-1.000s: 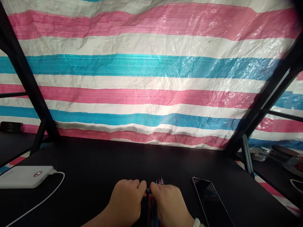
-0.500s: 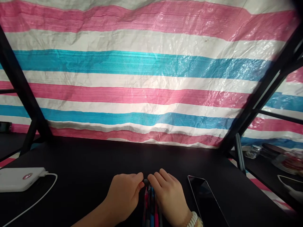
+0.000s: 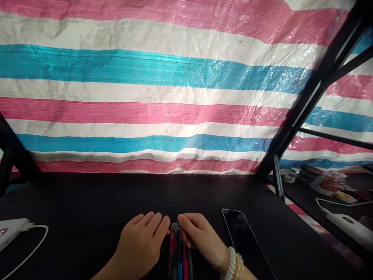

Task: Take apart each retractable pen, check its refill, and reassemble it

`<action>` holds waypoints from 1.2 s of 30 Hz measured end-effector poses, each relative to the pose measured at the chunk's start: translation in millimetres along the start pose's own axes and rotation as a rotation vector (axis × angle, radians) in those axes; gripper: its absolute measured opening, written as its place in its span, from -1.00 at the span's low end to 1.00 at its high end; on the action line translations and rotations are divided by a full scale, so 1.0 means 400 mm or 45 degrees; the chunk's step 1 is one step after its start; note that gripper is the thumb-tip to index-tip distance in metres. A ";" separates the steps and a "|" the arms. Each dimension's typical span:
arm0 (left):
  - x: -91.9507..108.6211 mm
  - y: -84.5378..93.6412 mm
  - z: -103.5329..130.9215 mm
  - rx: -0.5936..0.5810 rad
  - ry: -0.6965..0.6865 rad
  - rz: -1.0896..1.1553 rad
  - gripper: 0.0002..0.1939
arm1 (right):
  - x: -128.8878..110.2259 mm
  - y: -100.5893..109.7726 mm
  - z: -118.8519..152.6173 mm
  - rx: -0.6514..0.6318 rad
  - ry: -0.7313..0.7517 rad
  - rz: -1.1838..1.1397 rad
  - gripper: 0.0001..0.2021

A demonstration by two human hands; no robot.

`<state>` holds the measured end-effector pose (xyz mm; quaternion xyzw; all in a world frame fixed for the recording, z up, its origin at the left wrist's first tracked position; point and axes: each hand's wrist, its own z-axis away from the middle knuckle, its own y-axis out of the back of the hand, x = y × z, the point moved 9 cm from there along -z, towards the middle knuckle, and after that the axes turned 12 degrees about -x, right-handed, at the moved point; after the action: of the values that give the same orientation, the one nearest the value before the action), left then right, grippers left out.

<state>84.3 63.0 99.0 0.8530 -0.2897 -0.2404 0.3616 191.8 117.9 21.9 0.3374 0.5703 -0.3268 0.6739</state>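
Before the striped sheet [image 3: 151, 112], both hands, left [image 3: 141, 245] and right [image 3: 201, 237], pinch a small dark piece [image 3: 175, 226] between nearly closed fingers (bracelets [image 3: 235, 265] on the right wrist), directly beyond the pens [image 3: 180, 258], the phone [image 3: 247, 243] right of them.

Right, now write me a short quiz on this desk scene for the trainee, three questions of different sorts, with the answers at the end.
1. Multiple choice. Which wrist wears the bracelets?
a) the left only
b) the right only
c) both

2. True or false. The phone lies farther to the right than the right hand.

3. Fill in the missing word. The striped sheet behind the black desk is white, pink and ____.

Key: 1. b; 2. true; 3. blue
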 end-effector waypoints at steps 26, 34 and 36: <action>-0.070 -0.012 -0.006 -0.130 0.161 0.054 -0.82 | -0.077 0.061 0.034 0.302 0.228 0.190 -0.60; -0.078 -0.015 -0.002 -0.153 0.179 0.176 -0.85 | -0.044 0.044 0.025 0.209 0.155 0.107 -0.53; -0.077 -0.015 -0.002 -0.153 0.183 0.172 -0.87 | -0.046 0.046 0.026 0.212 0.187 0.039 -0.60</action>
<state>64.6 87.4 101.0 0.8234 -0.3048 -0.1705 0.4473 210.3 120.5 42.9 0.4238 0.5837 -0.3373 0.6049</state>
